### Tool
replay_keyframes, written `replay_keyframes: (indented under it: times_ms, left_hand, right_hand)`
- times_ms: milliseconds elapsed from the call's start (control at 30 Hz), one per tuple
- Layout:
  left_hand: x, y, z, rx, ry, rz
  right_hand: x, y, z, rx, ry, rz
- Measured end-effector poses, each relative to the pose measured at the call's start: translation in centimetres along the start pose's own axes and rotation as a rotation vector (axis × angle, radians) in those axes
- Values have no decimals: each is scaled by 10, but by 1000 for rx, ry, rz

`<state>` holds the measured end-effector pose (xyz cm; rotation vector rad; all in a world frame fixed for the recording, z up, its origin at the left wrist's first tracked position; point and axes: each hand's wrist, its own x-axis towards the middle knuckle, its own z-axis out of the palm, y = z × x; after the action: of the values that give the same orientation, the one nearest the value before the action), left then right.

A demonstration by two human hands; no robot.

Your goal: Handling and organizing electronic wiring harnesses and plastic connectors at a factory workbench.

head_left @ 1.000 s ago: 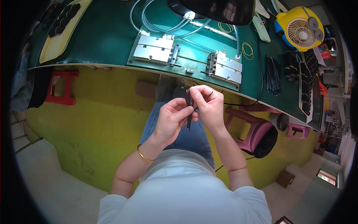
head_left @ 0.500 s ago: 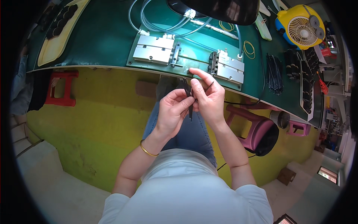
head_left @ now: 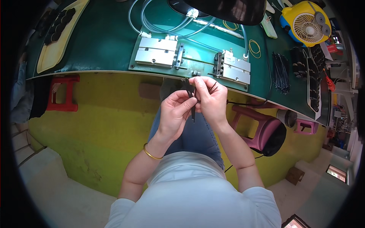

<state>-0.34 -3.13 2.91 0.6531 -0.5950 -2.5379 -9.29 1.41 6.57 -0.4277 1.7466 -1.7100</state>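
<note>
My left hand (head_left: 175, 112) pinches a small bundle of thin black strips (head_left: 193, 114) between thumb and fingers, just in front of the bench edge. The bundle hangs roughly upright, its lower ends below the fingers. Close beside it, my right hand (head_left: 213, 102) is closed, thumb against index finger, with thin black strands (head_left: 213, 86) showing among its fingers. The fingers partly cover where the strands meet the bundle. Beyond both hands sits a green fixture plate (head_left: 197, 64) carrying a left silver metal block (head_left: 156, 52) and a right silver metal block (head_left: 235, 69), their dark jaws facing each other.
Clear air tubes (head_left: 152, 24) loop behind the blocks under a black lamp (head_left: 232, 9). On the bench's right lie a bundle of black wires (head_left: 280, 74) and a yellow fan (head_left: 308, 26). A yellow tray (head_left: 51, 57) is at far left. Below stand red (head_left: 62, 93) and pink stools (head_left: 254, 129).
My right index finger, stretched toward the fixture before, has drawn back and bent against the thumb. The left hand keeps its pinch on the bundle. The view has shifted slightly.
</note>
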Motion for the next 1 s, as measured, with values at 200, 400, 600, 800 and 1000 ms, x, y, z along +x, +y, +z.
replay_keyframes:
  times_ms: [200, 400, 600, 800, 1000]
  left_hand:
    - [2, 3, 0, 24, 8, -26]
    - [5, 4, -2, 45, 0, -37]
    - [3, 3, -1, 43, -2, -49]
    - [2, 2, -2, 26, -20, -65]
    - [3, 4, 5, 9, 3, -87]
  right_hand:
    - [1, 1, 2, 74, 47, 4]
    - [3, 1, 1, 120, 30, 5]
    - [2, 1, 0, 130, 35, 11]
    - [1, 1, -1, 146, 20, 47]
    - [3, 5, -5, 88, 30, -22]
